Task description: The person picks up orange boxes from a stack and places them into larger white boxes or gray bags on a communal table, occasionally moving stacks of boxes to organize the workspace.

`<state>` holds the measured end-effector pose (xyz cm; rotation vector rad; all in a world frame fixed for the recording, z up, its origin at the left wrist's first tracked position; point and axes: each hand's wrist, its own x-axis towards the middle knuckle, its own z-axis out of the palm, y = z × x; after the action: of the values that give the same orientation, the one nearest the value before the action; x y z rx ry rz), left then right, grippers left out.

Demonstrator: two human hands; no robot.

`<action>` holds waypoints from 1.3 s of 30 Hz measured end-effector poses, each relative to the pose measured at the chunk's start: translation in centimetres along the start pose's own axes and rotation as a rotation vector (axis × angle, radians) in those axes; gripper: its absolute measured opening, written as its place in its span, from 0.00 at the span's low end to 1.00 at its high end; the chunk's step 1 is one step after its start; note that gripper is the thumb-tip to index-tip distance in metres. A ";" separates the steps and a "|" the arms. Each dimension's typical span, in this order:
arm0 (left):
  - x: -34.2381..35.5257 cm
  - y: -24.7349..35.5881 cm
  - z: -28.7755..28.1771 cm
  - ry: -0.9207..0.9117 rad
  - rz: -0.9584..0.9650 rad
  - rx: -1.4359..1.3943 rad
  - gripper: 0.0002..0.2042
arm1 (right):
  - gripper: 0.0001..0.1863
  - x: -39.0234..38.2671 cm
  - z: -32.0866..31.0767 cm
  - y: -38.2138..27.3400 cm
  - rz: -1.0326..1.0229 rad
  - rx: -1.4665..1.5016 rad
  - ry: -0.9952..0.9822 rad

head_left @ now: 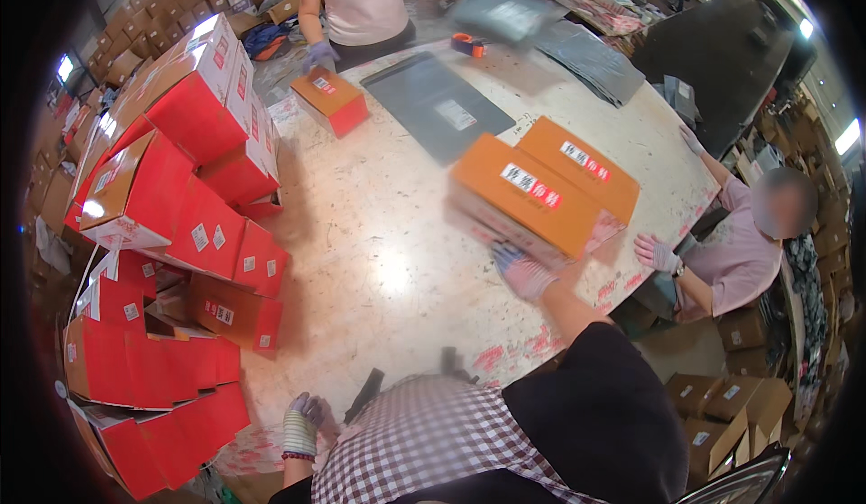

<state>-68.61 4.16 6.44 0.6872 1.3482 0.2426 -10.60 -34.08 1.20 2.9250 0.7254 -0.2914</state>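
My right hand [525, 272], in a pale glove, lies against the near side of an orange-brown shoebox [505, 199], fingers stretched along its lower edge. The box and hand look slightly blurred. A second orange shoebox [591, 163] stands directly behind the first. My left hand [305, 411], in a striped glove, rests at the near table edge with its fingers partly spread and nothing visible in them. Past the boxes, a flat dark grey plastic bag [437, 107] with a white label lies on the table. A smaller orange-and-red box [330, 101] is next to a co-worker's gloved hand.
Red and brown shoeboxes [189, 224] are piled along the table's left side. Grey bags [591, 58] lie stacked at the far right, near an orange tape roll [468, 45]. A co-worker across the table holds a blurred grey package [507, 17]; another person's hand [657, 253] rests at the right edge.
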 end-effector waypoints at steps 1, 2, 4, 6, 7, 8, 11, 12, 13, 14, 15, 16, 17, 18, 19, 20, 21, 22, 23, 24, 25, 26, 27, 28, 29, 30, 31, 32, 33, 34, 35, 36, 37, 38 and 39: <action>0.0 0.0 0.5 0.006 0.029 0.062 0.17 | 0.13 2.2 -1.1 2.6 0.060 -0.003 -0.028; -0.1 -0.3 1.2 0.012 0.053 0.115 0.16 | 0.14 4.5 -2.5 4.9 0.107 -0.015 -0.058; -1.6 -0.4 4.9 0.035 0.163 0.216 0.15 | 0.15 9.5 -5.0 8.3 0.162 -0.055 -0.116; -5.4 3.2 11.5 0.103 0.318 0.324 0.15 | 0.16 14.3 -6.5 10.2 0.162 -0.133 -0.172; -5.7 5.6 13.1 0.104 0.425 0.479 0.14 | 0.17 16.3 -6.9 11.0 0.156 -0.192 -0.188; 0.6 4.7 7.6 0.034 0.795 0.601 0.17 | 0.18 18.1 -6.2 10.5 0.099 -0.251 -0.189; -7.1 18.0 17.6 0.427 1.304 0.609 0.37 | 0.30 15.0 -8.3 5.8 0.268 0.248 -0.109; -10.8 23.0 23.8 0.620 1.635 0.636 0.39 | 0.36 13.7 -3.2 7.3 0.208 0.142 0.044; -13.6 26.6 25.0 1.000 1.799 0.877 0.43 | 0.35 10.2 -3.3 4.8 0.134 0.057 0.156; -14.2 29.3 26.0 1.086 1.897 0.762 0.49 | 0.35 7.6 -3.2 4.0 0.073 0.148 0.203; -16.0 32.2 25.8 1.000 1.968 0.907 0.55 | 0.35 6.4 -2.2 3.4 0.022 0.163 0.226; -16.7 34.0 26.2 1.133 1.939 1.151 0.57 | 0.35 5.6 -1.3 3.3 -0.019 0.173 0.243; -17.1 35.5 26.1 1.212 1.814 1.320 0.59 | 0.35 5.0 -0.8 3.4 -0.095 0.164 0.236; -16.8 35.9 25.8 1.270 1.663 1.459 0.60 | 0.35 3.8 0.2 3.9 -0.149 0.149 0.230; -16.8 36.6 25.8 1.326 1.507 1.582 0.61 | 0.35 3.8 0.0 4.6 -0.204 0.133 0.233; -16.8 37.0 25.5 1.374 1.342 1.696 0.62 | 0.34 3.9 -0.3 5.0 -0.224 0.148 0.231; -16.6 37.3 25.4 1.343 1.396 1.672 0.62 | 0.34 3.9 -0.4 5.1 -0.234 0.168 0.235; -16.5 37.3 25.3 1.350 1.357 1.677 0.62 | 0.34 3.9 -0.6 5.1 -0.248 0.187 0.238; -16.4 37.3 25.1 1.358 1.314 1.681 0.62 | 0.34 3.9 -1.0 5.1 -0.233 0.196 0.225; -16.9 37.1 25.1 1.364 1.268 1.695 0.62 | 0.35 3.5 -1.2 4.9 -0.219 0.208 0.203; -17.7 37.0 24.9 1.344 1.240 1.742 0.61 | 0.35 3.3 -1.3 4.6 -0.209 0.220 0.181; -18.9 37.0 24.4 1.327 1.207 1.789 0.61 | 0.35 3.7 -0.7 4.3 -0.220 0.228 0.239; -20.3 36.4 23.9 1.301 1.159 1.840 0.60 | 0.35 4.0 0.4 4.2 -0.235 0.230 0.286; -21.1 35.8 23.1 1.270 1.264 1.844 0.60 | 0.34 3.9 0.1 4.1 -0.249 0.228 0.339; -22.1 35.0 22.0 1.241 1.361 1.844 0.59 | 0.33 3.7 -0.2 4.0 -0.250 0.223 0.236; -23.2 34.4 21.0 1.215 1.463 1.835 0.59 | 0.32 3.1 -2.8 2.6 -0.250 0.216 0.139; -24.8 32.9 22.5 1.146 1.593 1.790 0.55 | 0.31 2.5 -4.6 1.4 -0.228 0.208 0.037; -26.3 31.2 23.9 1.037 1.711 1.790 0.52 | 0.31 2.9 -4.3 0.1 -0.289 0.532 -0.146; -27.8 29.3 25.2 0.934 1.825 1.779 0.50 | 0.31 3.5 -4.2 -1.4 -0.350 0.853 -0.329; -29.5 27.2 26.8 0.769 1.964 1.816 0.41 | 0.34 1.8 -7.9 -4.3 -0.387 1.168 -0.562; -29.4 24.9 27.5 0.662 2.134 1.814 0.33 | 0.36 -0.8 -12.4 -7.7 -0.418 1.477 -0.809; -29.7 22.3 28.8 0.542 2.218 1.879 0.25 | 0.43 -1.7 -14.6 -10.3 -0.572 1.720 -1.104; -30.7 19.4 29.3 0.346 2.144 2.065 0.22 | 0.51 -3.6 -18.4 -12.9 -0.674 1.874 -1.323; -30.8 17.0 29.5 0.271 2.410 2.023 0.22 | 0.56 -4.7 -20.8 -15.2 -0.723 1.958 -1.500; -32.3 15.3 30.2 0.059 2.359 2.047 0.22 | 0.57 -4.8 -23.2 -16.6 -0.919 1.922 -1.768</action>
<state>-44.06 -10.76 43.39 -2.4882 0.3831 -0.4028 -18.93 -17.98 23.73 -0.1899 -0.6154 1.9224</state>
